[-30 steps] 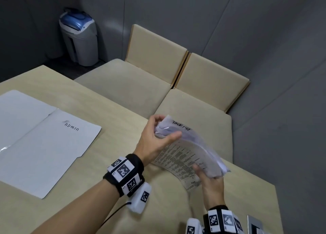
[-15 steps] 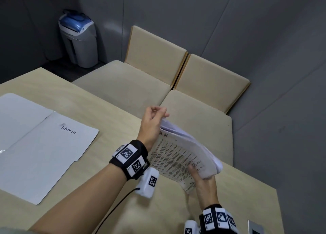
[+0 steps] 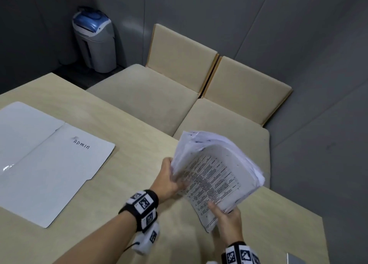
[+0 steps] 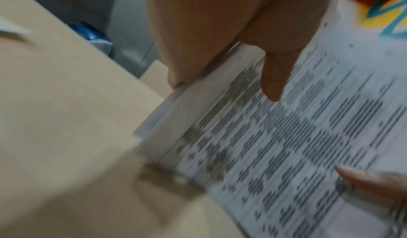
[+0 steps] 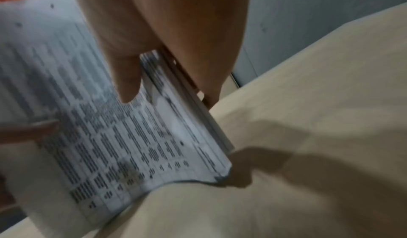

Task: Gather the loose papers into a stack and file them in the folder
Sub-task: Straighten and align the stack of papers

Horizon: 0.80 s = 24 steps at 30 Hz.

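A thick stack of printed papers [image 3: 215, 176] is held tilted above the table's right end, printed side toward me. My left hand [image 3: 169, 181] grips its left edge, thumb on the print and fingers behind. My right hand [image 3: 226, 217] grips the near lower edge, thumb on top. The left wrist view shows the paper stack [image 4: 286, 146] with the left thumb on the printed page. The right wrist view shows the paper stack [image 5: 136, 137] pinched between thumb and fingers, its lower corner bent near the table. A white folder [image 3: 45, 164] labelled ADMIN lies open on the table at left.
The beige table [image 3: 119, 214] ends close to the right of my hands. Two beige chairs [image 3: 159, 96] stand behind its far edge. A grey and blue bin [image 3: 95, 44] sits in the far corner. A small grey object [image 3: 294, 259] lies at the table's near right corner.
My left hand has slid from the stack's top corner down to its left edge. The stack now stands more upright, its printed face turned toward me.
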Tool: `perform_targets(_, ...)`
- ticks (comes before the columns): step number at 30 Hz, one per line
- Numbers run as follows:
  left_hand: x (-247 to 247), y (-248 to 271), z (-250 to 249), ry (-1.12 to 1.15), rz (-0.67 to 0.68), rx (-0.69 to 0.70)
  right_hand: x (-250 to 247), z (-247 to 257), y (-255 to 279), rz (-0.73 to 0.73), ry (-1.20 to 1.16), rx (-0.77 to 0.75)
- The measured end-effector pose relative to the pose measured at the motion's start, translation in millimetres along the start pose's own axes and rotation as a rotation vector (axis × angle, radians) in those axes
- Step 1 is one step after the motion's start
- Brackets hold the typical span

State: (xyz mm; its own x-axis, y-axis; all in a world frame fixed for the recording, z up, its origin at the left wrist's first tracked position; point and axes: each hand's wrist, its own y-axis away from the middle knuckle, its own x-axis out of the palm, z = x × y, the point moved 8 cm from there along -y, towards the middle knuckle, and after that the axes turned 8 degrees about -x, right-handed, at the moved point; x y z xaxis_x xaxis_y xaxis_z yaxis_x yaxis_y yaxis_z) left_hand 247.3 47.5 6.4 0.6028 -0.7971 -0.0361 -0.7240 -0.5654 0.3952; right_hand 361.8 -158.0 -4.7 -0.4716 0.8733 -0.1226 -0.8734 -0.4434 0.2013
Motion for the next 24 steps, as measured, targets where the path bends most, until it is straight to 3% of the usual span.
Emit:
perform_targets(5,-7.4,4.8,21.7,-0.038,-0.165,0.033,-3.3,-15.4,0.9,-0.083,0.046,0.031)
perform_targets(8,-12.6,2.6,16.3,-0.012,-0.123,0.046,-9.2,-10.5,-1.1,-0.094,0.029,0.019)
perform_targets(10,-12.5,-0.7,14.3,-0.162,-0.085,0.024,-10.9,-10.3,-1.6,-0.067,0.054,0.005)
perform_targets(12,-23.3,5.8,0.2,-0.401,-0.24,0.048,-12.2,1.0,-0.5,-0.012,0.122,-0.056)
perform_targets(14,-40.3,25.2,-41.9,-0.492,-0.478,0.243,-16.2,33.0,0.4,0.047,0.264,-0.183)
perform_targets(16,-47.4,50.5,-95.6,-0.563,-0.571,0.527,-21.8,75.5,3.4,0.115,0.486,-0.352)
perform_targets(18,-47.7,62.6,-135.1,-0.617,-0.501,0.681,-22.8,118.0,11.3,0.205,0.693,-0.511)
perform_targets(19,-46.3,62.4,-149.7,-0.621,-0.394,0.677,-22.1,136.1,16.7,0.249,0.774,-0.561)
perform_targets(22,-36.4,49.4,-152.0,-0.548,0.019,0.467,-24.0,178.5,28.6,0.293,0.862,-0.661)
perform_targets(24,-32.5,48.3,-139.8,-0.406,0.144,0.416,-31.9,197.1,37.2,0.245,0.841,-0.723)
